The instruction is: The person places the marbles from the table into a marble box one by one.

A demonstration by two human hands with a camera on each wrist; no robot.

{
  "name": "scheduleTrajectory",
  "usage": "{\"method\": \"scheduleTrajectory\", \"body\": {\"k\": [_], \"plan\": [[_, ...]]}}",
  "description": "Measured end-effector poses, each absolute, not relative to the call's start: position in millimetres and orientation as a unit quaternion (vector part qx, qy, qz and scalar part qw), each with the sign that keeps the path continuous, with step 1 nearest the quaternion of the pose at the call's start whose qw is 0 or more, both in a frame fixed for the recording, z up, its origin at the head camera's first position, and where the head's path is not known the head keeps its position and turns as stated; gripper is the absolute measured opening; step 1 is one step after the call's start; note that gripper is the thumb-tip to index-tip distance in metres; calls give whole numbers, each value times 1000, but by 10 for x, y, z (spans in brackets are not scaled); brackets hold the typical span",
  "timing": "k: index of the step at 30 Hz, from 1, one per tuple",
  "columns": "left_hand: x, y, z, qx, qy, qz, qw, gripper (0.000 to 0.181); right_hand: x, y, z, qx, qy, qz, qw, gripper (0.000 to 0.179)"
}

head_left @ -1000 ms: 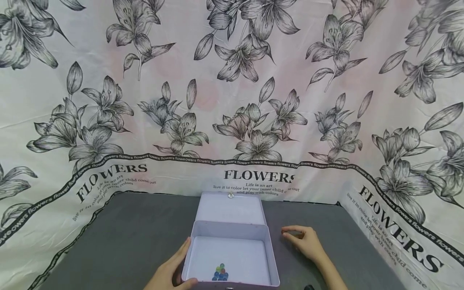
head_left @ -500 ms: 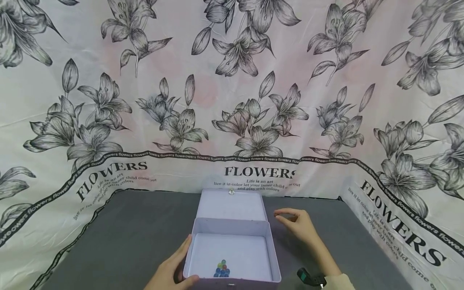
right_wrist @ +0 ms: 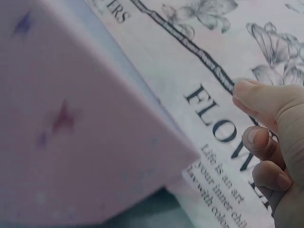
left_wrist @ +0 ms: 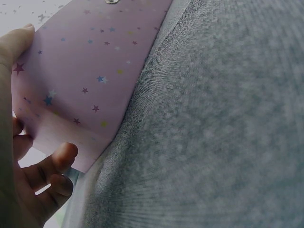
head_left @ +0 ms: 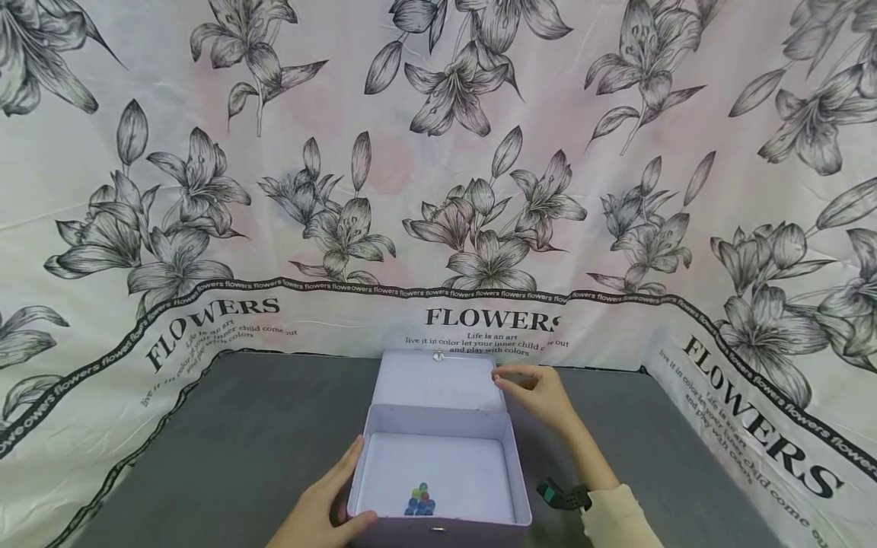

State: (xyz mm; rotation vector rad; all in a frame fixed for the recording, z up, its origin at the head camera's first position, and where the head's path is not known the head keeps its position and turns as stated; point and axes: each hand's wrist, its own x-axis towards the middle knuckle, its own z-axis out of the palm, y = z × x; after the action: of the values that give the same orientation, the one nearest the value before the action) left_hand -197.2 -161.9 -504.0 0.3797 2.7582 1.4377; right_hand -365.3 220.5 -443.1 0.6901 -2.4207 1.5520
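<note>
A pale lilac metal box (head_left: 438,533) stands in the head view with its hinged lid (head_left: 435,380) thrown back. Several small blue, green and red balls (head_left: 419,502) lie clustered on its floor near the front. My left hand (head_left: 322,498) grips the front left corner, thumb over the front rim and fingers along the side. In the left wrist view the star-printed pink wall (left_wrist: 90,71) shows beside that hand. My right hand (head_left: 541,392) has thumb and index finger pinched together by the lid's right edge, on what looks like a tiny reddish thing, mostly hidden by the fingertips.
A grey cloth (head_left: 260,426) covers the table. Behind it and at both sides hangs a white curtain (head_left: 329,320) printed with flowers. A black strap (head_left: 565,496) with a green patch is on the right wrist, before a cream sleeve (head_left: 620,517).
My right hand has moved left and away from me, from beside the box to the lid's right edge. The left hand stays at the box corner, and the balls lie as before.
</note>
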Motion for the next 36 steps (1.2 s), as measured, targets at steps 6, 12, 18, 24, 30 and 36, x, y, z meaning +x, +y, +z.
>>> {"method": "scheduleTrajectory", "body": {"k": [6,12,18,24,30,36], "plan": [[-1964,-1628,-5024,124,878,462,10,102,-3669,2033,-4358,279,-797,527,96,19],[-1946,-1636,-5039,124,877,463,28,102,-3601,1855,-4265,280,-800,525,70,21],[-1918,-1650,-5066,133,872,470,30,98,-3529,1681,-4198,267,-811,519,43,23],[-1914,-1656,-5068,133,869,477,29,98,-3523,1554,-4156,287,-812,508,29,21],[-1922,-1661,-5048,123,875,467,28,101,-3541,1439,-4165,337,-798,499,18,20],[-1931,-1653,-5018,121,877,464,28,102,-3523,1345,-4212,361,-806,469,-18,20]]}}
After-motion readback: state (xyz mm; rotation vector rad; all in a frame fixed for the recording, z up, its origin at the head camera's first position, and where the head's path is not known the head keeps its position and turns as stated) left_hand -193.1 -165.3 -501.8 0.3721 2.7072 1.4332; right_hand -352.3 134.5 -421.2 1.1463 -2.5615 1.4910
